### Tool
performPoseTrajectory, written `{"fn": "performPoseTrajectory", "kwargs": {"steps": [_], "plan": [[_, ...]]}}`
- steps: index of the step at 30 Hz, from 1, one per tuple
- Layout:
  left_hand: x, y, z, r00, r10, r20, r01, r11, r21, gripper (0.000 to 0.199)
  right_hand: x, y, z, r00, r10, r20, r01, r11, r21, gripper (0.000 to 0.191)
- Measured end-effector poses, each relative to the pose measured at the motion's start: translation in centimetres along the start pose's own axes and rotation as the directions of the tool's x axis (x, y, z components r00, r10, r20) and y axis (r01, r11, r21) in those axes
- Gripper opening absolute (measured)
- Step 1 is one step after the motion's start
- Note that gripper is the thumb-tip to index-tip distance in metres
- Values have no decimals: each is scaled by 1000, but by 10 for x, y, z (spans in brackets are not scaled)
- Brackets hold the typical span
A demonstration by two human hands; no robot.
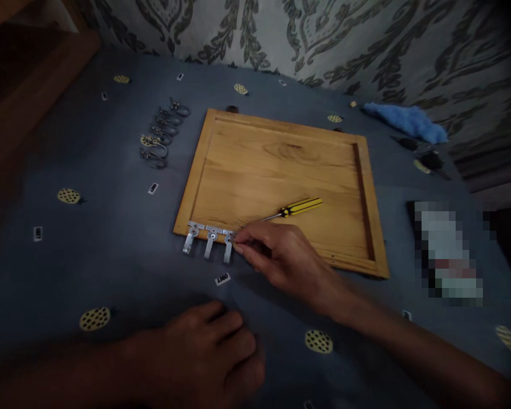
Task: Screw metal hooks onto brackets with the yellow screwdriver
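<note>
- Right hand [285, 258]: I find thumb and forefinger brought together at the right side of the third metal bracket [229, 250]; I cannot tell whether they grasp it or some small part.
- Left hand [213, 346]: fingers bent, in the foreground, apart from the panel; I cannot tell whether anything is held.
- Wooden panel [281, 165]: framed, lying flat on the patterned cloth [111, 244]. Three brackets sit in a row at its near left corner, their arms projecting past the near edge.
- Screwdriver [302, 207]: yellow and black, resting on the panel beyond the right hand, handle rightward, shaft pointing toward the brackets.
- Dark metal pieces [159, 136]: I note a row on the cloth, left of the panel.
- Far right: blue fabric [409, 121], crumpled; nearer, a pixelated object [449, 250], unidentifiable.
</note>
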State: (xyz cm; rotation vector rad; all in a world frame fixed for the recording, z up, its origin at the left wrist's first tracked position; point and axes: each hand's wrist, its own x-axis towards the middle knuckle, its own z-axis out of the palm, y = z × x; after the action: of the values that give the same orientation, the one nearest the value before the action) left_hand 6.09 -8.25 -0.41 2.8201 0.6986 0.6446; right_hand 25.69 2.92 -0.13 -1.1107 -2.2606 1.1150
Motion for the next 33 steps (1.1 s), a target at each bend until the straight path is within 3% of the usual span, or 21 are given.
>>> {"fn": "performPoseTrajectory", "kwargs": {"steps": [8,14,23,26,29,33], "plan": [[-3,0,0,996,13,83,-13,1000,3,9,3,-4,-1,997,69,31,-69,998,-1,13],[0,-3,-5,999,-36,8,36,999,5,17,8,-3,1,983,162,81,-168,983,71,14],[4,-7,-14,988,-99,-116,101,995,12,33,8,-5,0,982,172,78,-176,983,58,21],[2,-15,-18,957,-171,-234,193,978,73,27,7,-5,0,986,151,64,-157,983,95,21],[0,-26,-20,890,-313,-331,369,921,123,11,3,-3,1,994,106,17,-107,983,147,20],[-2,-37,-19,837,-418,-354,489,861,140,9,-10,2,7,988,-60,-144,68,996,52,14]]}}
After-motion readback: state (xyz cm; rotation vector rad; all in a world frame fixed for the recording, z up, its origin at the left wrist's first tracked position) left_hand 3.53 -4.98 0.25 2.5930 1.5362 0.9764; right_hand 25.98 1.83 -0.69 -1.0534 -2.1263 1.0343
